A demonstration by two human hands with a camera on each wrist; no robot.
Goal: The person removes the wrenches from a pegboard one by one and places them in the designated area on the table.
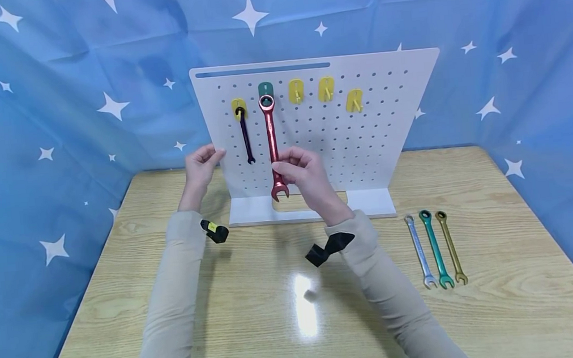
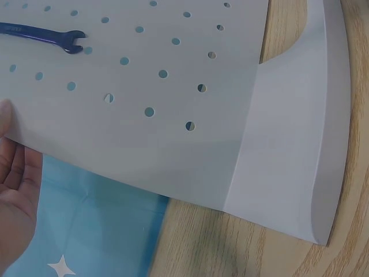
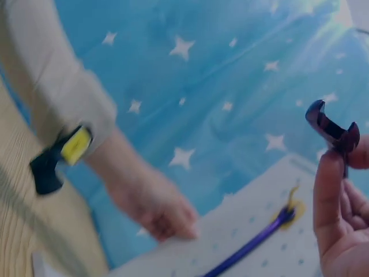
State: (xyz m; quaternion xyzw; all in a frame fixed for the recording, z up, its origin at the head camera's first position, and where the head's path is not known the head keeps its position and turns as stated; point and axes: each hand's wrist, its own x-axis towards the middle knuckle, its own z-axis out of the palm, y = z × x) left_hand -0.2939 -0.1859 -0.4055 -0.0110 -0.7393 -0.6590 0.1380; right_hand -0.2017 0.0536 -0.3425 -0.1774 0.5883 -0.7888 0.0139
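A white pegboard [image 1: 324, 147] stands upright on the table. My left hand [image 1: 201, 166] pinches its left edge, thumb in front and fingers behind, as the left wrist view also shows. With my right hand [image 1: 306, 174] I grip a red combination wrench [image 1: 271, 129] near its lower, open end [image 3: 331, 128]. The wrench's ring end lies in front of a green hook [image 1: 265, 86]; whether the ring is over the peg cannot be told. Left of it, a dark purple wrench [image 1: 247, 140] hangs from a yellow hook [image 1: 238, 103], its open end down.
Three yellow hooks, among them the rightmost hook [image 1: 354, 100], sit bare to the right of the green one. A silver wrench [image 1: 419, 250], a green wrench [image 1: 435, 248] and a gold wrench [image 1: 451, 247] lie on the wooden table [image 1: 258, 318]. A blue starry curtain [image 1: 523, 22] hangs behind.
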